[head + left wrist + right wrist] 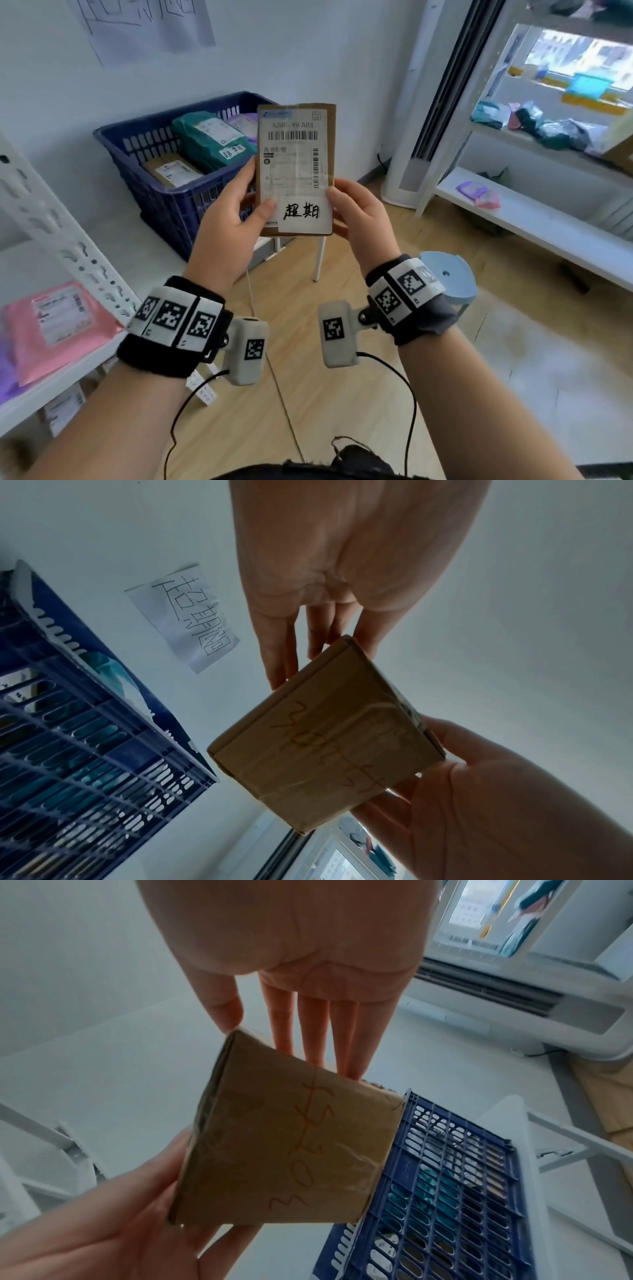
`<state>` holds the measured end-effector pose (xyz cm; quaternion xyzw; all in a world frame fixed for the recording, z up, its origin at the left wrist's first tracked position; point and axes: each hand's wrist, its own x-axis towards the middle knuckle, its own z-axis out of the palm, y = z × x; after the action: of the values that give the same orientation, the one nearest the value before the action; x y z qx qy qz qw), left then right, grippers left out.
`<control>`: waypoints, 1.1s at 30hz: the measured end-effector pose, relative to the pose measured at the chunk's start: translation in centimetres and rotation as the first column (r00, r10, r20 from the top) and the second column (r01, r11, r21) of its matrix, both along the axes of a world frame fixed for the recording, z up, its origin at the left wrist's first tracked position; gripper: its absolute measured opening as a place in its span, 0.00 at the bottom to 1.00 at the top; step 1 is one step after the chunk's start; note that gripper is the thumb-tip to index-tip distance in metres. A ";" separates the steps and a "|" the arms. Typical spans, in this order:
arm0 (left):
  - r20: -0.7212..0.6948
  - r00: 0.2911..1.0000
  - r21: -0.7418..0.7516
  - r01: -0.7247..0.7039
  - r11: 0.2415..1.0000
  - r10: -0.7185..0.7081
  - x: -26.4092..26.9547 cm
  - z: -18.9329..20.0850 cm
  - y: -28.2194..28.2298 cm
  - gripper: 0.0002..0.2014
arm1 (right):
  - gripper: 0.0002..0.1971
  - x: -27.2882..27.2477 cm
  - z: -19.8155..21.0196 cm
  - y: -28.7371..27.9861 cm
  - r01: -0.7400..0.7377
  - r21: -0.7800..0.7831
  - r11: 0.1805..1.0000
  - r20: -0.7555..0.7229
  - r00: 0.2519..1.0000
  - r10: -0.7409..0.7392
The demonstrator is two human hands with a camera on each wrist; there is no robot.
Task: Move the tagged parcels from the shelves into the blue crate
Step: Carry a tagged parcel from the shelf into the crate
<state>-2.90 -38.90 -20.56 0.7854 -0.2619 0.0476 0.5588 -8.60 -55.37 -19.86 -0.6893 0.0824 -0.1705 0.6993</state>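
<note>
Both hands, left hand (228,219) and right hand (359,214), grip the upright box (296,168) by its lower edges, crate (147,178) just beyond, leftward.

One cardboard parcel (296,169) sits between two hands, three parcels (one teal, one brown, one purple) fill one blue crate (164,192) beyond them, and one pink parcel (56,322) lies left of the left hand.

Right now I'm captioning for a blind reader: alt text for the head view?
Both hands, left hand and right hand, hold a cardboard parcel upright, its white handwritten tag facing the camera. Behind it sits a blue crate containing parcels.
</note>
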 end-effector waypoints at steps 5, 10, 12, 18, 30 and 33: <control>0.026 0.995 0.017 -0.097 0.995 0.096 4.0 -0.3 -3.5 0.29 | 0.13 5.4 -0.1 -4.0 -0.111 0.003 0.994 0.003 0.994 0.111; 0.042 0.972 -0.014 -0.232 0.973 0.233 7.4 -0.3 -8.6 0.29 | 0.12 11.0 0.5 -9.5 -0.265 0.017 0.964 0.029 0.964 0.264; 0.051 0.960 -0.025 -0.276 0.961 0.277 8.5 -0.2 -10.9 0.29 | 0.11 13.0 0.8 -11.7 -0.317 0.004 0.948 0.038 0.948 0.317; 0.038 0.909 -0.023 -0.415 0.910 0.415 10.8 0.1 -14.9 0.28 | 0.09 18.6 0.8 -15.7 -0.450 -0.024 0.893 0.024 0.893 0.450; 0.006 0.807 0.020 -0.590 0.807 0.590 18.0 -0.5 -14.4 0.28 | 0.12 28.9 -1.0 -14.4 -0.603 0.022 0.798 0.025 0.798 0.602; 0.021 0.804 0.006 -0.594 0.804 0.594 21.4 -0.3 -14.0 0.28 | 0.11 32.6 -0.9 -13.8 -0.611 0.029 0.791 0.033 0.792 0.610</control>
<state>18.53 -52.92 -20.89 0.8307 -0.0084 0.2255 0.5089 23.97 -69.14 -20.80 -0.6637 -0.1487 0.0581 0.7307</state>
